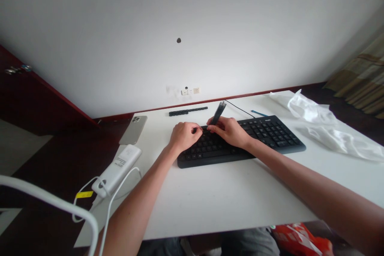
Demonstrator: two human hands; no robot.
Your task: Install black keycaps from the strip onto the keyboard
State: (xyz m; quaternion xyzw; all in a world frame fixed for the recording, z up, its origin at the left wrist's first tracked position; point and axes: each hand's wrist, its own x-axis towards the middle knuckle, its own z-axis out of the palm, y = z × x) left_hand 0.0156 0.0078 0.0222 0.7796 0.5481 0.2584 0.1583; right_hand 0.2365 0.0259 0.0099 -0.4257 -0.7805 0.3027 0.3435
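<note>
A black keyboard (271, 134) lies on the white table, its cable running off the far side. My right hand (231, 131) is closed around a dark, stick-like tool (219, 113), whose pale, clear-looking end points up and away. That hand rests over the middle of the keyboard, with the tool's lower end hidden by the fingers. At the keyboard's upper left, my left hand (185, 135) is closed in a pinch close to the right fingertips. Something small and dark shows between its fingers, too small to name.
Rows of small black keycaps (180, 113) lie behind the keyboard. A blue stick (259, 113) is at the back. Crumpled white plastic (313, 110) lies right. On the left are a phone (134, 129), a white power strip (118, 170) and a white cable (109, 212).
</note>
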